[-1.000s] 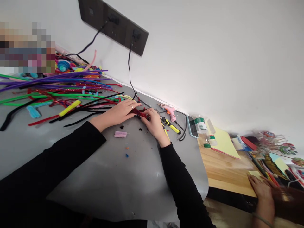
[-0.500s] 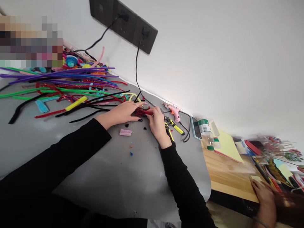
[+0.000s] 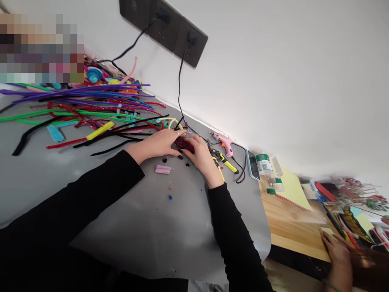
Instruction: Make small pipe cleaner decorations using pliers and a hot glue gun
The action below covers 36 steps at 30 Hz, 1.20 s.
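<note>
Between my two hands is a dark red, glittery bundle [image 3: 184, 144], which looks like tinsel pipe cleaners laid together. My left hand [image 3: 161, 145], with a ring on one finger, closes on its left end, the thumb below. My right hand [image 3: 199, 156] curls around the right end, and its fingertips are partly hidden. Just right of that hand lie yellow-and-black pliers [image 3: 227, 163], with a pink glue gun [image 3: 224, 143] behind them. A short lilac pipe-cleaner piece [image 3: 163, 169] rests on the grey mat [image 3: 142, 227] below my left hand.
Loose pipe cleaners [image 3: 82, 93] in several colours spread across the left. A phone [image 3: 253, 165] and clear bottles [image 3: 263, 164] stand right of the glue gun's cable. Dark sockets [image 3: 164, 28] hold two plugs. Another person's hand [image 3: 337, 248] rests at the wooden table [image 3: 291, 219].
My right hand has turned and wrapped further over the red bundle, its fingers now more curled. My left hand stays nearly in place. The whole view has shifted slightly.
</note>
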Tool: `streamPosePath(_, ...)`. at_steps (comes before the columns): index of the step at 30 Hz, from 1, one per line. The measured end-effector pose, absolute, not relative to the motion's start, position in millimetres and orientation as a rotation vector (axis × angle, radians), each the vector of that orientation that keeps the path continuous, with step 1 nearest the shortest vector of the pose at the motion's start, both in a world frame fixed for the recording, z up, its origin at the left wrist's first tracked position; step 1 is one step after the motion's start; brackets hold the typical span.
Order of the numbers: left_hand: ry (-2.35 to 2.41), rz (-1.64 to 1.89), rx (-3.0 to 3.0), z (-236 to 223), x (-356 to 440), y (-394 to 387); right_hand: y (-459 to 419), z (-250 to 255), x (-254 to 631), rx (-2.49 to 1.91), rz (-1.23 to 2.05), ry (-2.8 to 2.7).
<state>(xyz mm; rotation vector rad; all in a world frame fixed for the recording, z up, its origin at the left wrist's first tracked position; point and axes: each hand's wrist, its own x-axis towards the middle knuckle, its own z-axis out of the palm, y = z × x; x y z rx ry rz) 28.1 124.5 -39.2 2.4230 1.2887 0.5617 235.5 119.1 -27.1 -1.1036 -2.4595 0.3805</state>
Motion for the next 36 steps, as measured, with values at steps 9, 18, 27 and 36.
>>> streamPosePath(9, 1.291, 0.584, 2.361, -41, 28, 124, 115, -39, 229, -1.192, 0.353, -2.205)
streamPosePath(18, 1.245, 0.581, 2.356, -39, 27, 124, 120, -4, 264, -1.319, 0.633, -1.515)
streamPosePath(27, 1.143, 0.830, 2.304, -36, 28, 115, 108, -11, 252, -1.126, 1.352, -1.284)
streamPosePath(36, 0.997, 1.067, 2.193, -24, 31, 108, 103, -7, 247, -1.088, 1.516, -1.360)
